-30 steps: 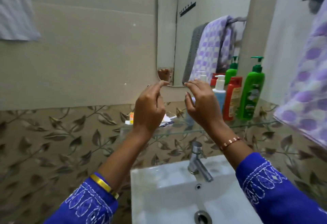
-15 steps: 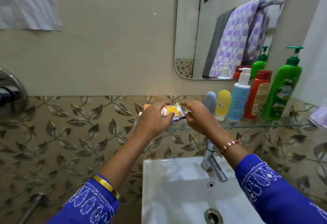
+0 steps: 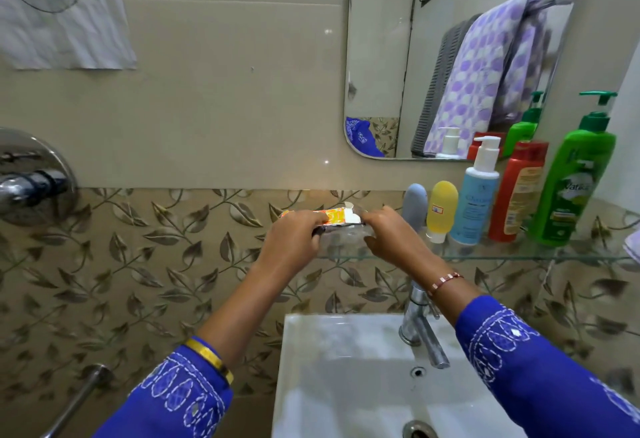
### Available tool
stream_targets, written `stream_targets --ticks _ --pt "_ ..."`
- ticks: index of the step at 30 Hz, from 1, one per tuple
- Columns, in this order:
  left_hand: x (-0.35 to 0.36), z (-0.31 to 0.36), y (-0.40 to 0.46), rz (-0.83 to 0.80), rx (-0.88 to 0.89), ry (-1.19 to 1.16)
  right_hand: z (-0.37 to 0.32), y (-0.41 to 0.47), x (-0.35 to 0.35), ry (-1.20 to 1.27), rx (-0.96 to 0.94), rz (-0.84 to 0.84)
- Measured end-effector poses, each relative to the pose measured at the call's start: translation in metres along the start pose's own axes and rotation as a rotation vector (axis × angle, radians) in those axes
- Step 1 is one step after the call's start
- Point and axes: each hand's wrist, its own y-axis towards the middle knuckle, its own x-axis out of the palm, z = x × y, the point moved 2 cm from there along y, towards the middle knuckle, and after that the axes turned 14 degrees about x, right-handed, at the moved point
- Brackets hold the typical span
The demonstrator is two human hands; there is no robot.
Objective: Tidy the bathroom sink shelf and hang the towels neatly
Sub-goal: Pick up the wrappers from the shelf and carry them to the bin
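A glass shelf runs along the wall above the sink. At its left end lies an orange and white packet on a clear dish. My left hand grips the packet's left end. My right hand holds the dish's right side, touching the packet's right end. To the right stand a grey tube, a yellow tube, a blue pump bottle, a red bottle and a green pump bottle. A purple checked towel shows in the mirror.
The white sink with a chrome tap sits below the shelf. A chrome wall valve is at the left, with a bar lower down. A numbered paper sheet hangs upper left. A towel edge shows far right.
Both hands dropped from in front of the mirror to the shelf's left end and took hold of the packet and dish. The view swung left and down.
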Motion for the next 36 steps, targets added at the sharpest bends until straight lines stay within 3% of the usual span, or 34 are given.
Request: stream_targets --ticks 6,11,22,28,36 --pt "-0.02 -0.008 -0.004 0.324 -0.058 -0.019 0.0 0.004 0.002 0.076 0.013 0.092" --pt "-0.034 -0.024 -0.011 0.552 -0.214 -0.146 -0.005 0.004 -0.002 0.143 0.027 0.18" --pt "-0.028 -0.085 -0.059 0.912 -0.96 -0.676 -0.008 -0.013 -0.031 0.431 0.057 0.277" --pt "-0.015 -0.053 -0.074 0.884 -1.051 -0.941 -0.024 -0.04 -0.026 0.534 0.113 0.323" --pt "0.01 0.013 -0.095 0.764 -1.065 -1.22 -0.049 -0.092 0.003 0.516 -0.026 0.32"
